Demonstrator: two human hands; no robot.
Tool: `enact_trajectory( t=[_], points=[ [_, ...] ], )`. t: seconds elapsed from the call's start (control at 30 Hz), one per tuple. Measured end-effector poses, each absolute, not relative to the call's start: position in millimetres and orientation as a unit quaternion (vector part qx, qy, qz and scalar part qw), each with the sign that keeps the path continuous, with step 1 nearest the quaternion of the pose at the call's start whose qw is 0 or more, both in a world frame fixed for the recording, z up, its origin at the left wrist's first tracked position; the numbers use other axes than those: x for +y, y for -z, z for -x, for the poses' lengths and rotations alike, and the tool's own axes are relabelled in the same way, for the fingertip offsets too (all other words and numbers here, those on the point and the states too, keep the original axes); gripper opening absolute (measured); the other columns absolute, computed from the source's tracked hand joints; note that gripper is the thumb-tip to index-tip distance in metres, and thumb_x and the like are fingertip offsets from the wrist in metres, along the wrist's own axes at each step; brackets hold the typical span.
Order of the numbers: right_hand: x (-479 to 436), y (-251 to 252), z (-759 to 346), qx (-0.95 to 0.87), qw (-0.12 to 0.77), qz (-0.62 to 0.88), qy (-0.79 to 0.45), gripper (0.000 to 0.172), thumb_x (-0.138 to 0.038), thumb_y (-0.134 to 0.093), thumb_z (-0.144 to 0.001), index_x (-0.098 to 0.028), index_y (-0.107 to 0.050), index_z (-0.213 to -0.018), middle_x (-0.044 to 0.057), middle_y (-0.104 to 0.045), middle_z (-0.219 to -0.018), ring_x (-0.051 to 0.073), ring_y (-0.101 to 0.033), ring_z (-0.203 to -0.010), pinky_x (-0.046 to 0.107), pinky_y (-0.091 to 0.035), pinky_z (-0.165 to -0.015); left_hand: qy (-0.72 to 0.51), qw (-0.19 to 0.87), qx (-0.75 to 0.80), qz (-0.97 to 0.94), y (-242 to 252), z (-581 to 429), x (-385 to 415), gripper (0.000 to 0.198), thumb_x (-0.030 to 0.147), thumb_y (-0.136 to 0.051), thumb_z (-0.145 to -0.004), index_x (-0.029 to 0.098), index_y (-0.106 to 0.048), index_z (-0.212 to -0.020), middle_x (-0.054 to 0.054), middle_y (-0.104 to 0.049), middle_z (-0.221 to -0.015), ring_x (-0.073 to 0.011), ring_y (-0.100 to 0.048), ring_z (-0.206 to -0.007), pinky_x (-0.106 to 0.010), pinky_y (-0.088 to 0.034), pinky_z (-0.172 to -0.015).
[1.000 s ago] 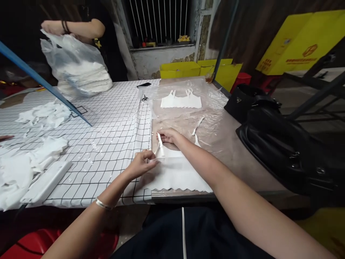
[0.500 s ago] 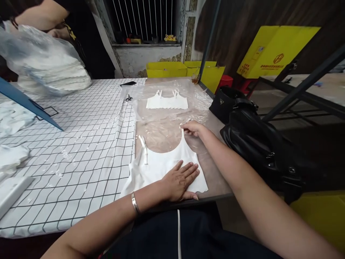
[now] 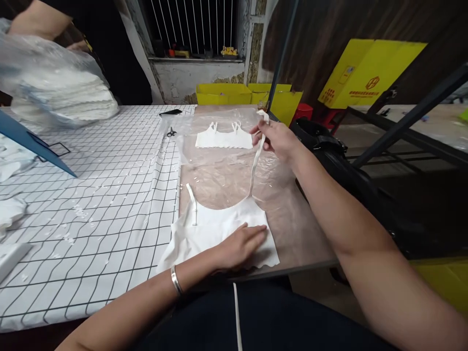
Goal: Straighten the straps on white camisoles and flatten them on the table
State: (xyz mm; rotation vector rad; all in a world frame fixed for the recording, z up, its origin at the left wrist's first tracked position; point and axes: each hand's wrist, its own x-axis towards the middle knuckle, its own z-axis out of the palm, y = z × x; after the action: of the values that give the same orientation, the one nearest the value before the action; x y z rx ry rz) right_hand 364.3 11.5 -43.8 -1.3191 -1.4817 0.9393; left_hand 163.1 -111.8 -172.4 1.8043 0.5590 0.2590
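A white camisole-style bra top [image 3: 215, 229] lies spread on the brown board at the table's front edge. My left hand [image 3: 243, 246] rests on its lower right part, fingers stretched out and pressing the cloth. Between the fingers of my right hand [image 3: 274, 139] is the top's right shoulder strap [image 3: 257, 158], pulled up and away from the body of the garment, its end sticking out above the fingers. The left strap [image 3: 191, 197] lies loose on the board. Farther back, a second, smaller-looking white bra top [image 3: 224, 139] lies flat on clear plastic film.
Small scissors [image 3: 171, 131] and a dark phone [image 3: 170, 112] lie on the checked tablecloth [image 3: 135, 195]. At the left are a blue panel [image 3: 36, 144] and bagged white garments [image 3: 66, 92] by another person. A black bag [image 3: 329, 165] and a metal frame stand right; yellow boxes [image 3: 224, 93] stand behind.
My right hand has moved up and away, drawing the right strap out long and taut. My left hand stays on the top, its fingers slightly more bunched.
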Motion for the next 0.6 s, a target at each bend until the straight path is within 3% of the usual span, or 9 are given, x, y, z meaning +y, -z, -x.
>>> enact_trajectory(
  t=[0.07, 0.13, 0.2, 0.33, 0.43, 0.53, 0.6],
  points=[
    [-52.6, 39.4, -362.0, -0.742, 0.339, 0.426, -0.390, 0.029, -0.048, -0.063, -0.087, -0.019, -0.069, -0.093, 0.005, -0.068, -0.087, 0.017, -0.063, -0.080, 0.030, -0.049, -0.071, -0.186, 0.775, 0.269, -0.541, 163.5, -168.2, -106.0, 0.071, 0.062, -0.018, -0.098, 0.011, -0.052, -0.134, -0.022, -0.056, -0.139, -0.0307, -0.053, -0.131, -0.053, -0.036, -0.113],
    [-109.9, 48.2, -364.0, -0.812, 0.204, 0.360, -0.410, 0.040, -0.045, -0.076, -0.076, -0.023, -0.069, -0.108, 0.007, -0.068, -0.107, 0.024, -0.060, -0.104, 0.038, -0.048, -0.091, -0.230, 0.878, 0.258, -0.329, 154.5, -171.4, -99.9, 0.059, 0.050, -0.022, -0.102, 0.008, -0.058, -0.120, -0.022, -0.067, -0.122, -0.0284, -0.066, -0.113, -0.049, -0.049, -0.102],
    [-147.6, 70.0, -366.1, -0.767, 0.245, 0.428, -0.411, 0.051, -0.044, -0.077, -0.075, -0.025, -0.063, -0.120, 0.007, -0.063, -0.119, 0.024, -0.056, -0.114, 0.041, -0.044, -0.100, -0.256, 0.909, 0.251, -0.212, 145.3, -173.0, -96.0, 0.039, 0.031, -0.032, -0.103, 0.006, -0.062, -0.104, -0.019, -0.072, -0.104, -0.0229, -0.072, -0.096, -0.041, -0.053, -0.097],
    [-167.2, 128.1, -349.9, -0.536, 0.452, 0.482, -0.527, 0.049, -0.051, -0.069, -0.082, -0.026, -0.055, -0.122, 0.008, -0.061, -0.122, 0.021, -0.057, -0.114, 0.040, -0.044, -0.102, -0.279, 0.917, 0.247, -0.145, 126.8, -176.9, -96.3, 0.025, 0.012, -0.038, -0.099, 0.007, -0.062, -0.093, -0.014, -0.072, -0.092, -0.0177, -0.074, -0.086, -0.030, -0.057, -0.089],
    [-164.1, 154.3, -329.3, -0.473, 0.418, 0.401, -0.664, 0.050, -0.053, -0.073, -0.079, -0.023, -0.058, -0.116, 0.007, -0.068, -0.109, 0.020, -0.062, -0.105, 0.037, -0.046, -0.097, -0.292, 0.910, 0.256, -0.147, 117.3, -182.2, -94.1, 0.021, 0.005, -0.040, -0.096, 0.008, -0.061, -0.095, -0.012, -0.072, -0.091, -0.0177, -0.074, -0.085, -0.029, -0.059, -0.085],
    [-166.3, 158.6, -326.2, -0.466, 0.357, 0.405, -0.701, 0.041, -0.050, -0.074, -0.079, -0.017, -0.066, -0.102, 0.004, -0.071, -0.080, 0.017, -0.065, -0.088, 0.033, -0.047, -0.089, -0.314, 0.895, 0.274, -0.157, 115.2, -185.9, -82.3, 0.021, 0.001, -0.041, -0.093, 0.008, -0.061, -0.097, -0.012, -0.071, -0.090, -0.0174, -0.074, -0.084, -0.028, -0.060, -0.084],
    [-170.9, 154.5, -335.2, -0.475, 0.309, 0.422, -0.708, 0.039, -0.051, -0.074, -0.079, -0.014, -0.070, -0.092, 0.004, -0.071, -0.073, 0.016, -0.065, -0.079, 0.031, -0.048, -0.082, -0.331, 0.881, 0.298, -0.160, 117.8, -186.9, -70.0, 0.022, 0.000, -0.041, -0.093, 0.008, -0.061, -0.097, -0.011, -0.071, -0.086, -0.0164, -0.073, -0.081, -0.028, -0.060, -0.083]
  ],
)
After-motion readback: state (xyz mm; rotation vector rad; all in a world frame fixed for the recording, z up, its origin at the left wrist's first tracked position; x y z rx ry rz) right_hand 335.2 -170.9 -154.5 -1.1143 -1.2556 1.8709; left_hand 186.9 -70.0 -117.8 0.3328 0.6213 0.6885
